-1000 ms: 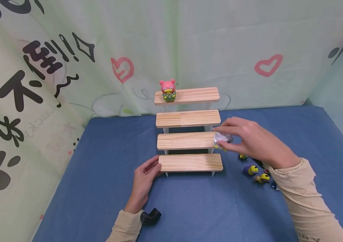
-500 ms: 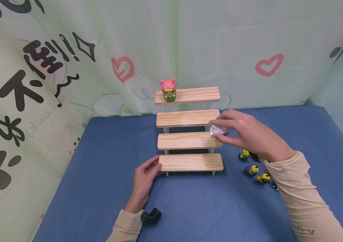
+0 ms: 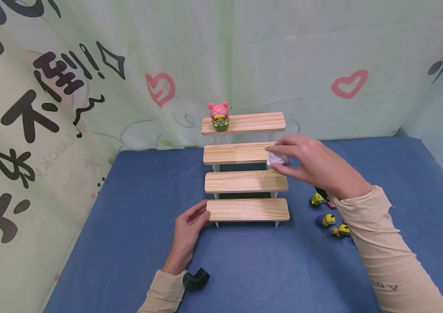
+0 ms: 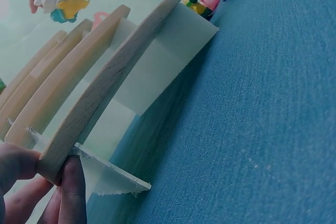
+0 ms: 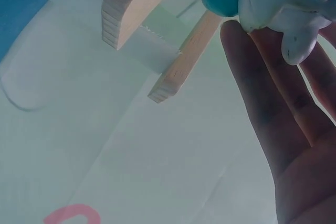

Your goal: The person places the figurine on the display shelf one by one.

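Observation:
My right hand (image 3: 311,165) pinches a small white figurine (image 3: 278,160) near the right end of the second-highest board. The left wrist view shows this figurine (image 4: 67,4) with a yellow face, red cheeks and a teal base. In the right wrist view, fingers (image 5: 262,87) lie along the white toy (image 5: 278,9). My left hand (image 3: 188,230) grips the left end of a tiered wooden display stand's lowest board (image 3: 249,210), thumb on one face and fingers (image 4: 72,187) on the other. On the top board, at its left end, sits a pink-headed figurine (image 3: 219,117) with a green body.
Several small yellow figurines, one with a purple part (image 3: 325,220), lie on the blue cloth (image 3: 252,265) right of the stand, partly hidden by the right sleeve. A printed curtain (image 3: 268,52) hangs close behind the stand. A black wrist device (image 3: 196,279) sits at the left cuff.
My right hand has carried the white figurine up and left, from beside the third board down to near the second board. The left hand keeps its grip on the stand.

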The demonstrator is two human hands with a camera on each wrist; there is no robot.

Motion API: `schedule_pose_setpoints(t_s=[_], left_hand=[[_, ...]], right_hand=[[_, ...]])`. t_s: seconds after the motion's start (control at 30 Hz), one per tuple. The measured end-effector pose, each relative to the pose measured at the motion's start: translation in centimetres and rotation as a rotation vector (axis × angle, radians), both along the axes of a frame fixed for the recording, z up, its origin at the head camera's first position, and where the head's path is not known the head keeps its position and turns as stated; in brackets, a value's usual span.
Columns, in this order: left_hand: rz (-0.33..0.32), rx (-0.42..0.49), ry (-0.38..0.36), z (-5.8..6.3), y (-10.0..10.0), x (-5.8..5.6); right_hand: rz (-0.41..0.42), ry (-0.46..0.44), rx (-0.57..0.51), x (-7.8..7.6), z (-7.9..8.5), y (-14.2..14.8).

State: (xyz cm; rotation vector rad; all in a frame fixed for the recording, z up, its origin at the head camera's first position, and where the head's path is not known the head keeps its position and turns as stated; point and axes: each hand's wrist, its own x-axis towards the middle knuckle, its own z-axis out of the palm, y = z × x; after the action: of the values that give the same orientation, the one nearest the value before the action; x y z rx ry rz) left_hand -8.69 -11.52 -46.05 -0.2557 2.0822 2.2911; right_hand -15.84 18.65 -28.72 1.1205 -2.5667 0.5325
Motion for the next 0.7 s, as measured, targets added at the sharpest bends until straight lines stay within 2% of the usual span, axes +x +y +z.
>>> schedule_pose_setpoints(t_s=[0.3, 0.7], left_hand=[[0.005, -0.006, 0.001, 0.1, 0.0, 0.1], [-0.005, -0.003, 0.010, 0.1, 0.0, 0.1]], right_hand=[[0.019, 0.007, -0.016, -1.1, 0.7, -0.5], [-0.005, -0.015, -0.026, -2.1, 1.8, -1.4]])
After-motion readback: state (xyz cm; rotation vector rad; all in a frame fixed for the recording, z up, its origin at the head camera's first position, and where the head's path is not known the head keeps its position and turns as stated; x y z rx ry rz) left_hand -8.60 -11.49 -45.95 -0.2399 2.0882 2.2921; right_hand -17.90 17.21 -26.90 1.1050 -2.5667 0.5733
